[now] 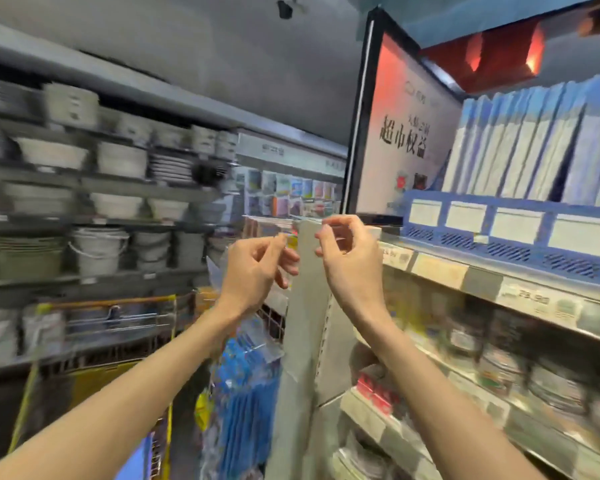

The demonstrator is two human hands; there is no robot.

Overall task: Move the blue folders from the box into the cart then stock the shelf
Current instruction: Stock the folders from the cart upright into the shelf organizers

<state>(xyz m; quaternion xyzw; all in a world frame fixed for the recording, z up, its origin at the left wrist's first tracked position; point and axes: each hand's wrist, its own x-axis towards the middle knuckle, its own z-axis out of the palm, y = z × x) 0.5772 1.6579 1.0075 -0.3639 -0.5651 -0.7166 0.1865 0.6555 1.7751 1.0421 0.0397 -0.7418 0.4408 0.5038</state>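
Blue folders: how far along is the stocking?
Done: a row of blue folders stands upright in the blue rack on the upper right shelf. In hand: nothing I can identify; the left hand and right hand hover with curled fingers. Left: unclear, since box and cart contents are not identifiable.

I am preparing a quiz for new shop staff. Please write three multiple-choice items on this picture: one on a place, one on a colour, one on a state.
1. Where do the blue folders stand?
A. in the rack on the right upper shelf
B. on the floor
C. among the bowls on the left

2. What colour is the folder rack?
A. red
B. blue
C. green

3. How are the person's hands?
A. flat on the shelf
B. both raised, fingers pinched
C. hanging down

Answers:
1 A: the blue folders stand upright in the rack.
2 B: its front wall is blue.
3 B: the left hand and right hand are raised; what they pinch is too blurred to tell.
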